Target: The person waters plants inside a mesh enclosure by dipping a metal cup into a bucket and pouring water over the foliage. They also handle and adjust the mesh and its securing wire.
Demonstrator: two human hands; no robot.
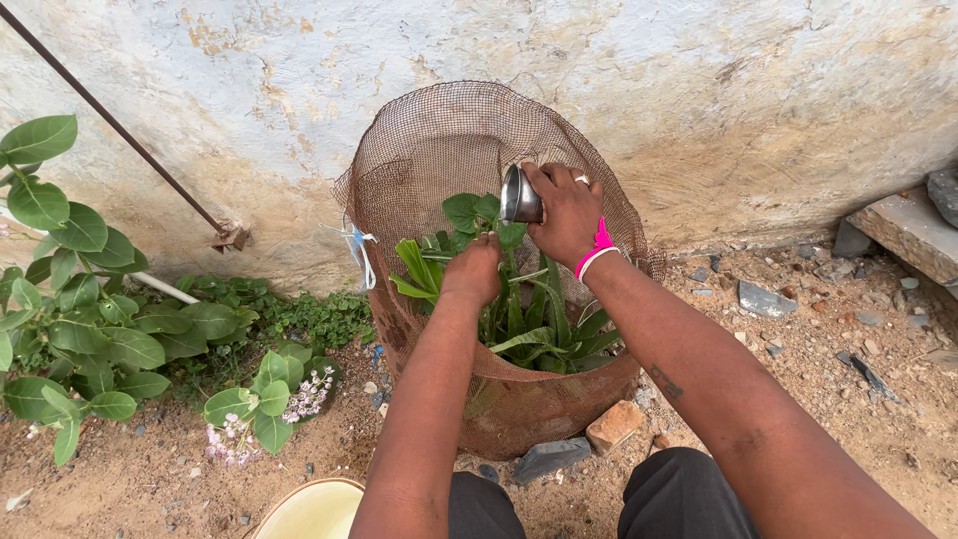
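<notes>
1. Right hand point(567, 213), at upper centre of the frame, was clenched around a small shiny steel cup point(520, 195), tipped mouth-leftward over the greenery; a pink band point(597, 251) sat at the wrist.
2. Left hand point(472, 270), just below and left of the cup, was pushed down among the long green leaves of the young plant point(529, 319); fingers buried in foliage, so grip or release could not be told.
3. Plant stood at centre frame inside a tall brown mesh guard point(439, 150), set against a rough whitewashed wall point(699, 90).
4. Judged risk: cup tilted too fast, contents striking leaves rather than soil, or splashing through the mesh.
5. Judged risk: left hand pressing stems aside too hard, bending or snapping tender leaves.
6. Judged risk: forearms leaning on the mesh rim, buckling the guard or shifting the reddish stone point(613, 424) and grey stone point(550, 458) wedged at its base, lower centre.
7. Judged risk: knee knocking the pale yellow basin point(314, 509) at the bottom edge, left of centre.
</notes>
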